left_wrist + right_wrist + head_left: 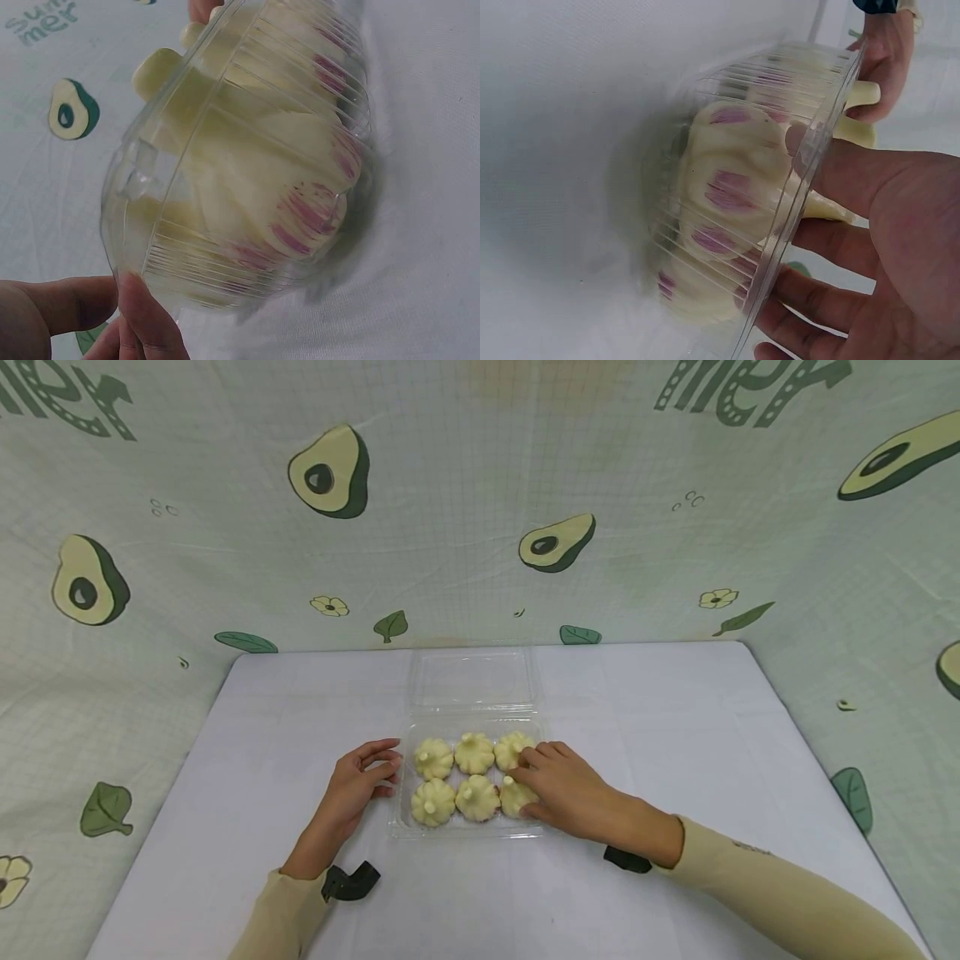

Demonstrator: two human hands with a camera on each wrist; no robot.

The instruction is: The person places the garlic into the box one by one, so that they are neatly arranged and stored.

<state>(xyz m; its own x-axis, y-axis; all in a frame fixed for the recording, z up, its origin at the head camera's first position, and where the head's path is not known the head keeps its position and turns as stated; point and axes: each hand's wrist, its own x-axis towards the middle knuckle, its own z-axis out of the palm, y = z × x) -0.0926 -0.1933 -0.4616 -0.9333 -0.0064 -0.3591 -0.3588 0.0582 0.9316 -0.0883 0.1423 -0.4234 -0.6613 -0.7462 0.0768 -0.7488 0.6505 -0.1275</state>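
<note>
A clear plastic clamshell container [468,832] sits on the table with its lid [474,681] folded back, away from the person. Pale garlic bulbs [477,797] with purple streaks low on their sides fill it in two rows of three, stems upward. My left hand [360,783] is at the container's left side, and in the left wrist view its thumb and fingers [150,319] pinch the rim. Over the right end, my right hand [573,789] holds the near right garlic bulb [731,180] between thumb and fingers. Its fingertips are partly hidden behind the plastic and the bulb.
White cloth covers the table [660,710]. A cloth curtain [450,527] printed with avocados and leaves hangs behind and at both sides. Black wrist mounts [351,882] show below the sleeves [285,914].
</note>
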